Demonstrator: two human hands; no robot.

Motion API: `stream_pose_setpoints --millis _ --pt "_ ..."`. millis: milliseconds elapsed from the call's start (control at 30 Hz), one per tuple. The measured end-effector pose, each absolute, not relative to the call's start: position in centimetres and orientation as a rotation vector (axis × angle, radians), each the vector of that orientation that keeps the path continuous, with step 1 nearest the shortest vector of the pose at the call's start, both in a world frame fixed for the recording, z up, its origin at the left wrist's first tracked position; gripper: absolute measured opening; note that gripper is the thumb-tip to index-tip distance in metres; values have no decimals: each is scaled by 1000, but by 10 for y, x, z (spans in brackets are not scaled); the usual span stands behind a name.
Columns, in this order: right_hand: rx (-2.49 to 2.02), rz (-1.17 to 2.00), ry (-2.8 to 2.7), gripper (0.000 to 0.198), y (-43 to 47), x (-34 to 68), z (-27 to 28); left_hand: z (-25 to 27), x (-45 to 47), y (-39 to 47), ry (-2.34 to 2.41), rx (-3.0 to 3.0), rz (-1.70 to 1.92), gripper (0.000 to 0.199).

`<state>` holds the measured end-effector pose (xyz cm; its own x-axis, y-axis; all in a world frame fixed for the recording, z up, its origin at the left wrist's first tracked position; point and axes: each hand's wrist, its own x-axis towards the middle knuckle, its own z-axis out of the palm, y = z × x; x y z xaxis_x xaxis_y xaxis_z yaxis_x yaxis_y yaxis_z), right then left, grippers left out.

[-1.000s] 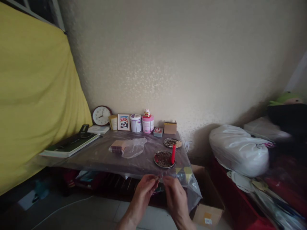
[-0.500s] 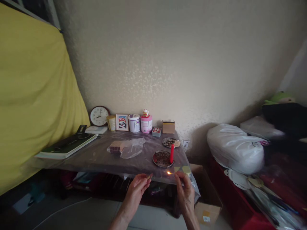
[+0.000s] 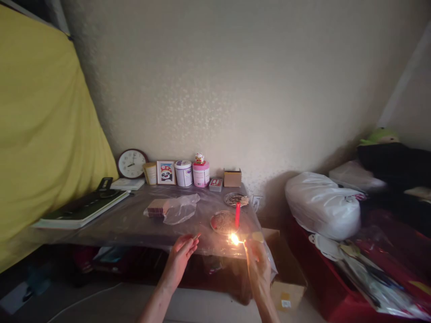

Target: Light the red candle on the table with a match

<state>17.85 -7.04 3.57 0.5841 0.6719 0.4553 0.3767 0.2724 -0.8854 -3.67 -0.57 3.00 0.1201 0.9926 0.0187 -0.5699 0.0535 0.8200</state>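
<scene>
One thin wooden match (image 3: 241,242), bright flame (image 3: 235,239) at tip, pinched between fingers of right hand (image 3: 258,260), near table's front edge, short of upright red cylindrical candle (image 3: 237,215) on round shallow plate (image 3: 212,224). Left hand (image 3: 181,252): fingers closed on small brownish item (image 3: 196,236), too small to identify. Risks: short stick could let flame reach fingertips, causing flinch and drop; fallen match could melt clear plastic table cover (image 3: 148,231); quick swing could snuff flame.
</scene>
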Motion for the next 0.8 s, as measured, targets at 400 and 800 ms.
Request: stream_pose_setpoints --millis 400,800 --pt "-1244 410 -906 25 -66 179 36 21 -31 11 685 760 1331 26" --pt "-1188 436 -862 26 -59 184 23 20 -42 7 660 657 1353 25"
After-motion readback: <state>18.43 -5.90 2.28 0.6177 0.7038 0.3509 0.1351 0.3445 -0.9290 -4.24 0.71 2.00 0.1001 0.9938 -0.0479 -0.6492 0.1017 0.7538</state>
